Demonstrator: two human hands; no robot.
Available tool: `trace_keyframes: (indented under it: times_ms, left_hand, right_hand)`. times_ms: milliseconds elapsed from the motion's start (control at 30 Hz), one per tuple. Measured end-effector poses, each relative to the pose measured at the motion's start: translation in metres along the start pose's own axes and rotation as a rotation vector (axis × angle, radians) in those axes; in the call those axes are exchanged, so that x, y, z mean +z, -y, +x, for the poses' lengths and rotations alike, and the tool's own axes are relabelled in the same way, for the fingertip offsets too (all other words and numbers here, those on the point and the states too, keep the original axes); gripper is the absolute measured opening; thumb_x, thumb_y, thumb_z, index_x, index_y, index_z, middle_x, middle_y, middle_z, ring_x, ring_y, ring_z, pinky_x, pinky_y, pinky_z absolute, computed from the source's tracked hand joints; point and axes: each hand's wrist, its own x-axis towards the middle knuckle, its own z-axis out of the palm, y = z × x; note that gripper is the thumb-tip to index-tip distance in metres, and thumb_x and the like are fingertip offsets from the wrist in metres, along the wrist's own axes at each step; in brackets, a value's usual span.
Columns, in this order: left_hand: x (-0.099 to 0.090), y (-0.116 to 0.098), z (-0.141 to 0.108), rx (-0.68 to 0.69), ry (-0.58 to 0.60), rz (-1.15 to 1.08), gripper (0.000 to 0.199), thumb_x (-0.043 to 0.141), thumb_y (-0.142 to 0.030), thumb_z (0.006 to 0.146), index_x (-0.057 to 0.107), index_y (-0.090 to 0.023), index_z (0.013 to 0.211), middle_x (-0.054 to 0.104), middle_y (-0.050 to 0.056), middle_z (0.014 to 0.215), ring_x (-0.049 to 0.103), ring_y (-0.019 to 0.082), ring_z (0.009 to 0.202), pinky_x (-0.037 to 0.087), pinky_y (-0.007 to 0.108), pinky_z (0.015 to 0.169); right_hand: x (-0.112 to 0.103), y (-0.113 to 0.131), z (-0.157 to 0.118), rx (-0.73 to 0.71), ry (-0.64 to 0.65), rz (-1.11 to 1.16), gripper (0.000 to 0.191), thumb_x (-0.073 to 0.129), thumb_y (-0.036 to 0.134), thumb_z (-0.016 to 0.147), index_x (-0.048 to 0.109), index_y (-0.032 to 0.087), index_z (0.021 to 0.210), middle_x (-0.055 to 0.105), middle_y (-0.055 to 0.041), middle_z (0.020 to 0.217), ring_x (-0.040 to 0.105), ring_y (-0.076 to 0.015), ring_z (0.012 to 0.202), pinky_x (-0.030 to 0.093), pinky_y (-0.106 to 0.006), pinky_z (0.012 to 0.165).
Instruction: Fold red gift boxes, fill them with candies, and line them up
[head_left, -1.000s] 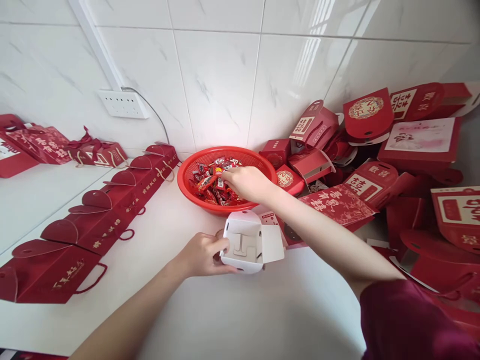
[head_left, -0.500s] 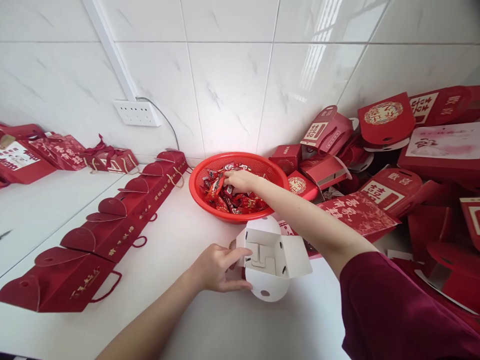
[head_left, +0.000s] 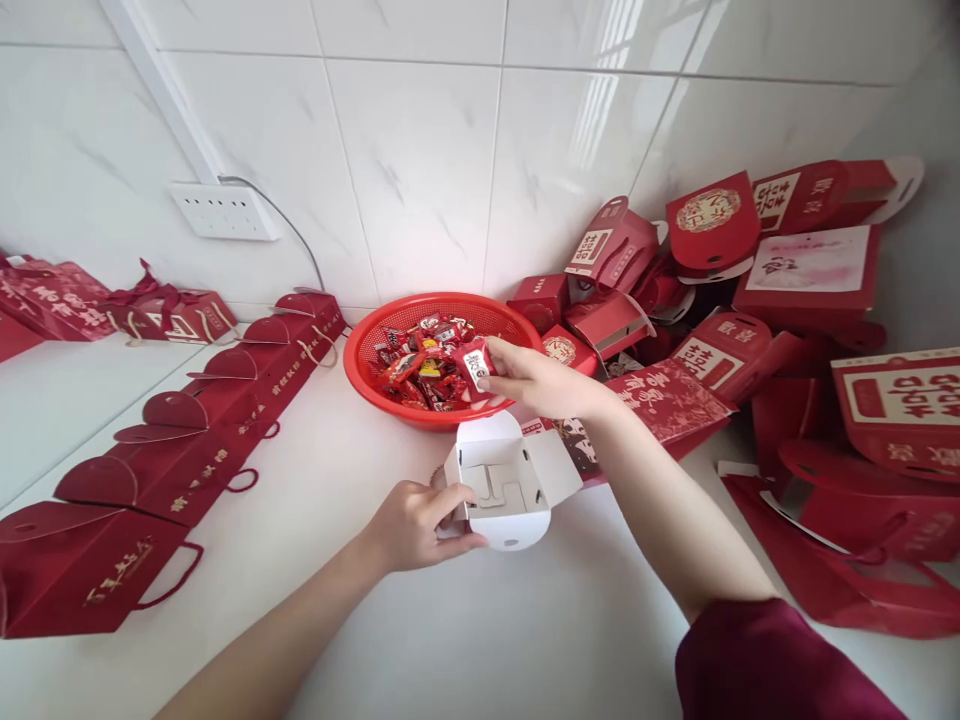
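Observation:
My left hand (head_left: 431, 525) grips the left side of an open box (head_left: 504, 480), white inside, with its flaps spread and nothing visible in it. Just above the box and over the near right rim of a red plastic basket (head_left: 358, 375), my right hand (head_left: 517, 378) holds a red wrapped candy (head_left: 475, 368) with white lettering between thumb and fingers. Many wrapped candies (head_left: 420, 365) in red, with some yellow and dark ones, lie in the basket.
Closed dark red boxes (head_left: 172, 440) with rope handles form a row on the left. Red boxes and bags (head_left: 705, 355) are piled on the right. A white power strip (head_left: 223, 212) is on the tiled wall behind.
My right hand has come up from among the candies toward the box, holding a red candy. My left hand still grips the box. The whole view has shifted to the right.

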Motion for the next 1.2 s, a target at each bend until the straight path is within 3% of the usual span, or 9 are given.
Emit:
trace_keyframes:
  times_ms: [100,200,433,600,700,833,933,1033,1200]
  left_hand:
    - [0.000,0.001,0.002,0.018,-0.009,0.035,0.027,0.068,-0.042,0.087,0.053,-0.022,0.097,0.061,-0.009,0.056,0.052,0.008,0.043,0.043,0.021,0.047]
    - [0.000,0.003,0.003,0.024,-0.019,0.064,0.027,0.070,-0.041,0.087,0.053,-0.021,0.096,0.061,-0.008,0.058,0.053,0.008,0.044,0.043,0.021,0.048]
    - [0.001,0.007,0.003,0.042,-0.027,0.069,0.029,0.072,-0.040,0.085,0.053,-0.021,0.096,0.060,-0.009,0.058,0.053,0.007,0.043,0.043,0.021,0.048]
    - [0.000,0.008,0.001,0.066,-0.025,0.080,0.028,0.071,-0.039,0.085,0.053,-0.021,0.096,0.059,-0.009,0.057,0.054,0.008,0.043,0.043,0.022,0.047]
    - [0.000,0.009,0.001,0.071,-0.024,0.075,0.028,0.071,-0.039,0.085,0.054,-0.020,0.096,0.059,-0.008,0.057,0.054,0.008,0.043,0.043,0.022,0.047]
    - [0.000,0.010,0.000,0.065,-0.022,0.069,0.029,0.072,-0.039,0.085,0.054,-0.020,0.097,0.059,-0.008,0.057,0.055,0.009,0.044,0.044,0.022,0.048]
    - [0.001,0.010,0.000,0.059,-0.020,0.055,0.030,0.073,-0.040,0.084,0.054,-0.020,0.096,0.060,-0.008,0.057,0.055,0.009,0.044,0.043,0.022,0.048]
    - [0.000,0.010,0.001,0.058,-0.017,0.049,0.029,0.072,-0.039,0.085,0.054,-0.020,0.097,0.061,-0.008,0.057,0.055,0.009,0.044,0.044,0.022,0.048]
    - [-0.001,0.008,0.002,0.066,-0.013,0.053,0.028,0.071,-0.040,0.086,0.054,-0.020,0.096,0.059,-0.009,0.055,0.054,0.008,0.042,0.043,0.022,0.047]
  right_hand:
    - [0.000,0.013,-0.034,0.037,0.068,0.115,0.018,0.045,0.033,0.101,0.055,0.020,0.106,0.065,-0.0029,0.102,0.061,-0.0173,0.090,0.048,-0.028,0.078]
    - [0.001,0.018,-0.049,0.055,0.104,0.098,0.026,0.040,0.036,0.103,0.059,0.018,0.103,0.065,-0.0037,0.100,0.059,-0.0172,0.091,0.045,-0.027,0.079]
    - [0.008,0.015,-0.049,-0.049,0.071,-0.215,0.017,0.046,0.013,0.096,0.062,0.016,0.091,0.065,-0.0020,0.088,0.056,-0.0136,0.079,0.040,-0.024,0.072]
    - [0.018,0.020,-0.052,0.121,0.132,-0.462,0.016,0.048,0.015,0.094,0.063,0.016,0.089,0.067,-0.0032,0.080,0.054,-0.0130,0.065,0.032,-0.024,0.057]
    - [0.030,0.021,-0.049,0.213,0.247,-0.685,0.020,0.045,0.016,0.093,0.064,0.016,0.088,0.065,-0.0047,0.071,0.048,-0.0144,0.054,0.024,-0.027,0.050]
    - [0.047,0.019,-0.040,0.148,0.335,-0.876,0.021,0.047,0.008,0.087,0.066,0.015,0.080,0.067,-0.0095,0.075,0.060,-0.0216,0.071,0.031,-0.028,0.058]
    - [0.055,0.017,-0.037,0.173,0.360,-0.869,0.021,0.049,0.006,0.084,0.068,0.014,0.080,0.069,-0.0099,0.075,0.063,-0.0230,0.072,0.035,-0.029,0.059]
    - [0.061,0.015,-0.035,0.216,0.469,-0.767,0.022,0.050,0.006,0.085,0.070,0.014,0.085,0.071,-0.0092,0.077,0.064,-0.0204,0.063,0.035,-0.027,0.054]
    - [0.068,0.014,-0.031,0.266,0.609,-0.716,0.023,0.052,0.003,0.084,0.074,0.011,0.089,0.074,-0.0129,0.082,0.068,-0.0214,0.069,0.039,-0.026,0.056]
